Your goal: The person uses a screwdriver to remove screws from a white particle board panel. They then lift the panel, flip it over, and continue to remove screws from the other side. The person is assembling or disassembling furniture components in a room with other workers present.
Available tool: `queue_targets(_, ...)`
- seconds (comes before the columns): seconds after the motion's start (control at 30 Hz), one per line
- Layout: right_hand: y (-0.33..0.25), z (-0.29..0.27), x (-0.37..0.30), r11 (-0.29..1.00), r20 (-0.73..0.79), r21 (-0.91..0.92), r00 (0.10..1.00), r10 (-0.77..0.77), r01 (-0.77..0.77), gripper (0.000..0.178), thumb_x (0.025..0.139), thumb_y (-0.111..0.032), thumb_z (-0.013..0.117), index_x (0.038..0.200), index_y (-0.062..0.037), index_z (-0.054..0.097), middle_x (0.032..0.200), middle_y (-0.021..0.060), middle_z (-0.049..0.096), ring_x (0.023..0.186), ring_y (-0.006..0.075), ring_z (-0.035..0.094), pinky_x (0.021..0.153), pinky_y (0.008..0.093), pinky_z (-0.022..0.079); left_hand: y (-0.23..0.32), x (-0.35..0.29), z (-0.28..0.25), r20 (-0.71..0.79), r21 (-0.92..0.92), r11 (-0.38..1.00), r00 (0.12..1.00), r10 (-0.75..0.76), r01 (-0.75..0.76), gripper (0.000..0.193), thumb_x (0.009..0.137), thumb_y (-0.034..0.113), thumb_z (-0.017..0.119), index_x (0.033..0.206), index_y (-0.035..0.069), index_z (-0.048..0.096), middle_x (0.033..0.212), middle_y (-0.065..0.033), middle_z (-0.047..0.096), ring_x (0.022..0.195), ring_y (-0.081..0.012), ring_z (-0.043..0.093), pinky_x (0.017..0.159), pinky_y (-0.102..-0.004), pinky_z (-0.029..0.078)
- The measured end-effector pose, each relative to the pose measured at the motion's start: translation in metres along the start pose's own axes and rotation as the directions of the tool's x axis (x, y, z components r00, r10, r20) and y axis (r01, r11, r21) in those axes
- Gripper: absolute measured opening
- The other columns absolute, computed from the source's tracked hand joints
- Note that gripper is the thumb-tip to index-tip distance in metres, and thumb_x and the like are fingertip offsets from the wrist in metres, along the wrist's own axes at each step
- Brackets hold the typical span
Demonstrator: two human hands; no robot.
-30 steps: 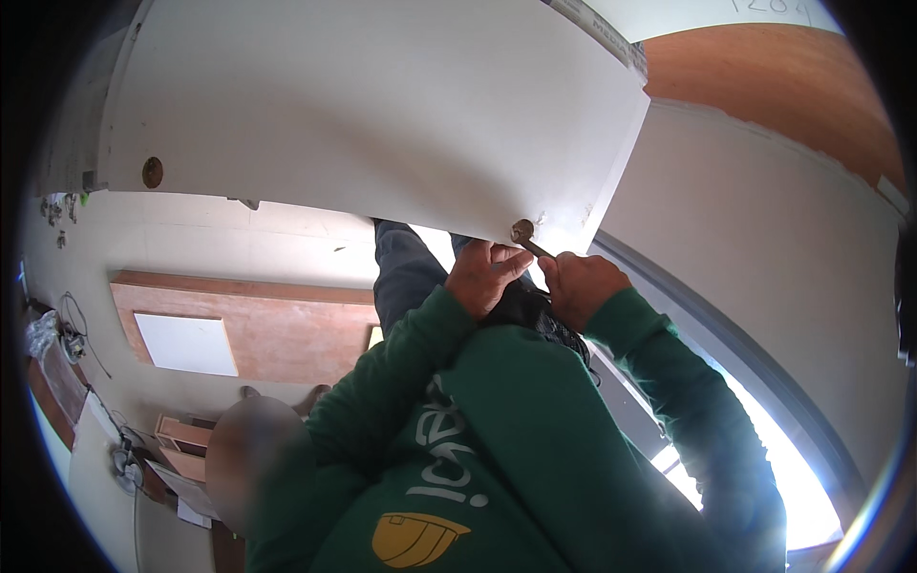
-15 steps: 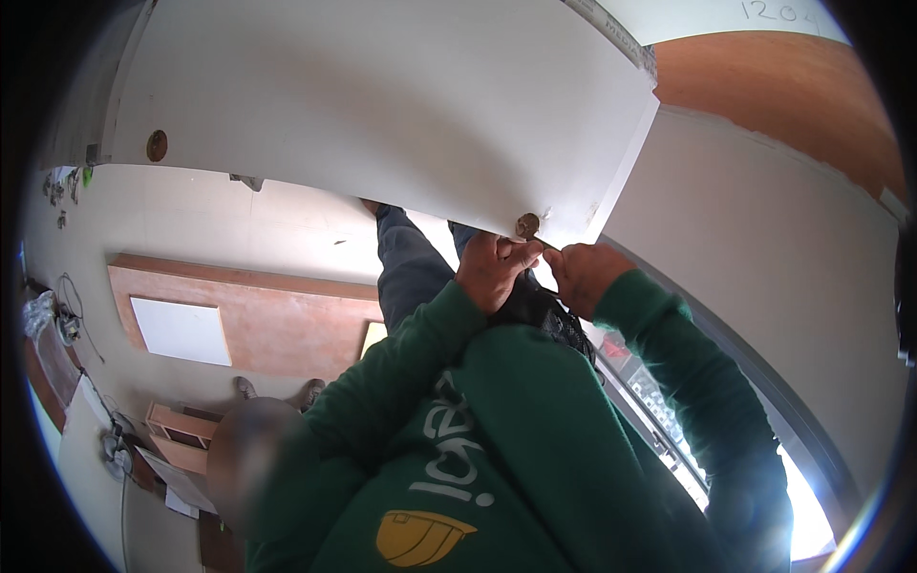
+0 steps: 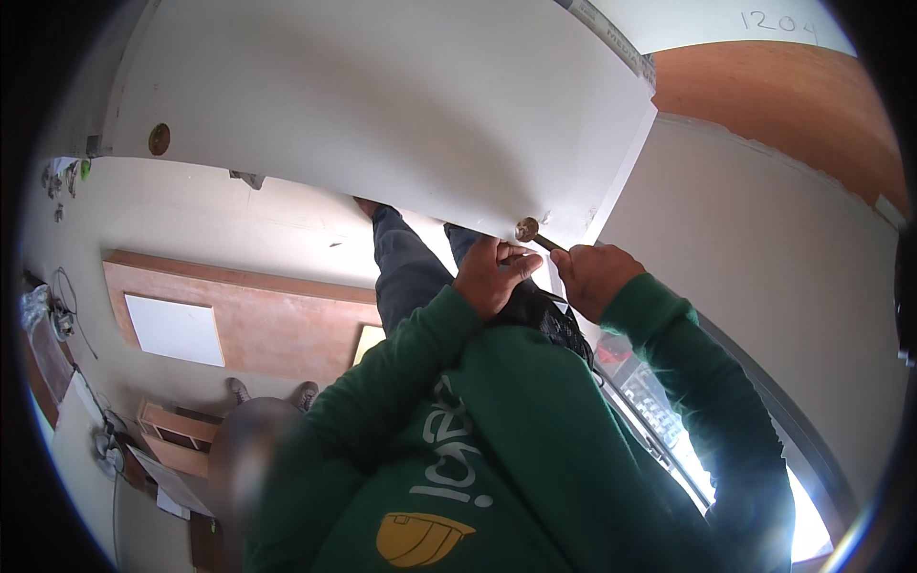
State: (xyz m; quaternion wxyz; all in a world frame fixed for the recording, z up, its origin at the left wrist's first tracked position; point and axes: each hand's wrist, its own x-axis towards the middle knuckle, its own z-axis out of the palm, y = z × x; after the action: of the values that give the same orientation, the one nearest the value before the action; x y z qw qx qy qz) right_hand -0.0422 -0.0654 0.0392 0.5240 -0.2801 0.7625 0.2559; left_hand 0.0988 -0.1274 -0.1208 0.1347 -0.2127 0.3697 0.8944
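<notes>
A large white panel (image 3: 363,105) spans the upper part of the view, with a round brown recess (image 3: 526,229) near its lower right corner. My right hand (image 3: 602,280) is closed around a slim tool with a dark shaft (image 3: 548,243). The tool's far end reaches the recess; its tip cannot be made out. Just below the panel's near edge, to the left of the tool, is my left hand (image 3: 490,279). Its fingers are curled and the thumb points toward the tool; whatever they pinch, if anything, is hidden.
A second round recess (image 3: 159,139) marks the panel's left end. Below lies a reddish-brown board (image 3: 267,325) bearing a white sheet (image 3: 175,329). Another person's shoes (image 3: 238,390) show at lower left. Cables and a fan-like object (image 3: 110,453) are at the far left.
My right hand has drawn slightly right and down, away from the left hand, so more of the tool's shaft shows. The left hand has barely moved.
</notes>
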Motion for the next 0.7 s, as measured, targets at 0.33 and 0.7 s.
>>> queue_targets(0.33,0.008,0.016,0.017,0.987,-0.001,0.151,0.998,-0.06,0.06,0.061,0.111,-0.039,0.03,0.082,0.0007,0.067,0.079,0.0249,0.069,0.083,0.0448,0.067,0.082,0.0547,0.053,-0.002,0.003,0.0,-0.014,-0.219,0.975,1.0,0.025,-0.027,0.038,0.102,0.019,0.067,0.125,-0.005,0.051,0.107,-0.0116,0.067,0.097,-0.0195,0.065,0.091,-0.0345,0.054)
queue_targets(0.7,-0.005,0.005,0.021,0.995,0.013,0.079,0.998,0.063,-0.064,0.056,0.11,-0.038,0.031,0.095,0.0002,0.069,0.087,0.0251,0.071,0.087,0.0445,0.069,0.083,0.0546,0.055,0.008,0.006,0.004,-0.117,0.017,0.998,0.992,-0.057,0.059,0.026,0.099,0.016,0.07,0.111,-0.004,0.058,0.089,-0.0055,0.068,0.079,-0.0116,0.063,0.073,-0.0295,0.051)
